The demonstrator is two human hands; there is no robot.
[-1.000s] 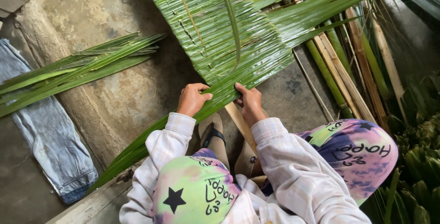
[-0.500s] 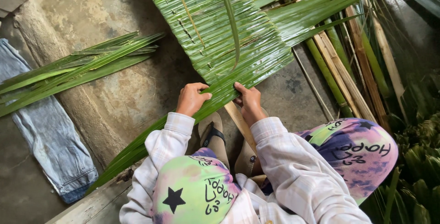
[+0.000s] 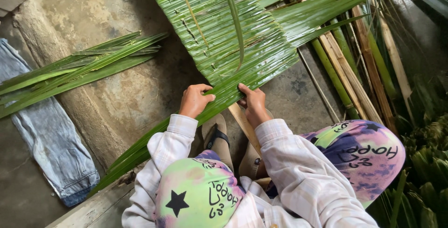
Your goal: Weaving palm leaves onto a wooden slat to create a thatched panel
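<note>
A wide mat of woven green palm leaflets [image 3: 219, 27] lies on the concrete floor in front of me. My left hand [image 3: 194, 99] pinches a long leaflet [image 3: 154, 139] at the mat's near edge, and that leaflet trails off to the lower left. My right hand [image 3: 254, 102] grips the same near edge just to the right, fingers closed on the leaves. One loose leaflet [image 3: 234, 18] lies lengthwise on top of the mat. My knees in patterned trousers [image 3: 368, 155] and my sandalled foot [image 3: 217, 134] sit below my hands.
A bundle of loose green leaflets [image 3: 79, 71] lies to the left. A blue denim cloth [image 3: 51, 141] lies at the far left. Several palm stalks [image 3: 354, 74] lie along the right side, with green plants [image 3: 427, 158] beyond them.
</note>
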